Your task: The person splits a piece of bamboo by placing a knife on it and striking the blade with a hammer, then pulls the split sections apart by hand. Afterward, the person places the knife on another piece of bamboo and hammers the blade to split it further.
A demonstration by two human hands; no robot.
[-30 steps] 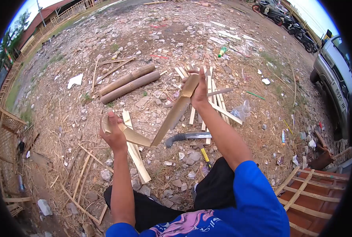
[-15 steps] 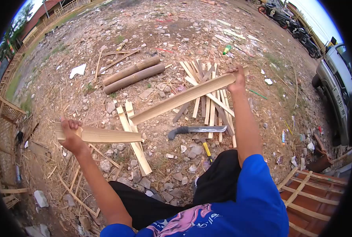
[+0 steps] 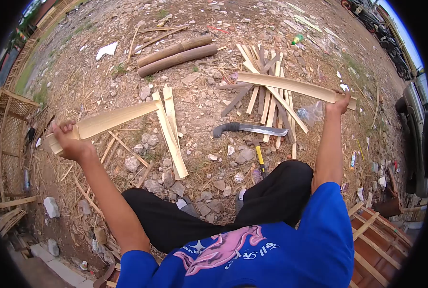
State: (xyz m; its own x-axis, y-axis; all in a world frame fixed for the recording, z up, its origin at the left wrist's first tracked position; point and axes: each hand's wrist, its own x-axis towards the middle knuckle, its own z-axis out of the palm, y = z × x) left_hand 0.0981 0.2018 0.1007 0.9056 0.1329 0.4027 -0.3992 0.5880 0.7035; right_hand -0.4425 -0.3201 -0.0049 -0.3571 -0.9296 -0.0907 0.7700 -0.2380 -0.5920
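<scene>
Left grip [image 3: 69, 140]: fingers closed around the outer end of one split bamboo length [image 3: 115, 120], raised at the person's left.
Right grip [image 3: 338, 103]: curled tight on a second bamboo length [image 3: 286, 85], its inner end above a pile of slats [image 3: 287, 108].
Blade: a dark-handled machete [image 3: 259, 128] lies on stony ground, near a yellow-handled tool [image 3: 260, 157].
Poles: two bamboo poles [image 3: 178, 60] rest farther out.
</scene>
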